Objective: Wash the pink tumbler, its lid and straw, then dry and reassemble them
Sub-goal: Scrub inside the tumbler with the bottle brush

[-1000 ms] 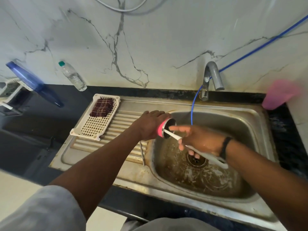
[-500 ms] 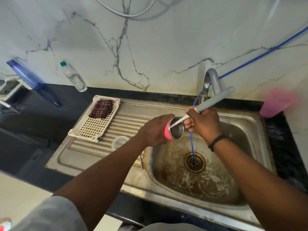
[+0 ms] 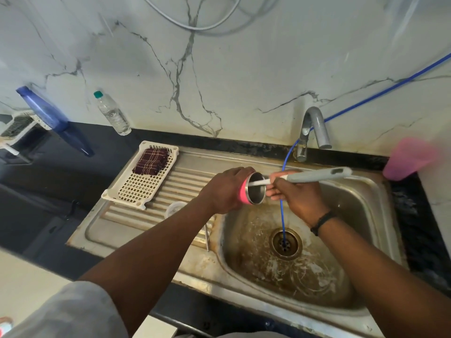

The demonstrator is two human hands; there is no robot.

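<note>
My left hand (image 3: 225,189) grips the pink tumbler (image 3: 253,189), which lies on its side over the sink's left edge with its steel mouth facing right. My right hand (image 3: 296,196) holds the grey handle of a bottle brush (image 3: 317,175). The brush's white stem reaches into the tumbler's mouth, and its head is hidden inside. The clear lid (image 3: 175,208) lies on the ribbed drainboard, partly behind my left forearm. A thin metal straw (image 3: 207,237) lies on the drainboard near the basin's edge.
The steel sink basin (image 3: 366,215) has a drain (image 3: 285,243) with a blue hose (image 3: 283,215) running into it. The tap (image 3: 313,130) stands behind. A white basket (image 3: 136,189) holds a checked cloth (image 3: 151,161). A pink cup (image 3: 407,159) stands at the right, bottles at the left.
My right hand rose from low in the basin and turned the brush handle to point right. The tumbler lifted slightly, and the brush stem now sits in its mouth.
</note>
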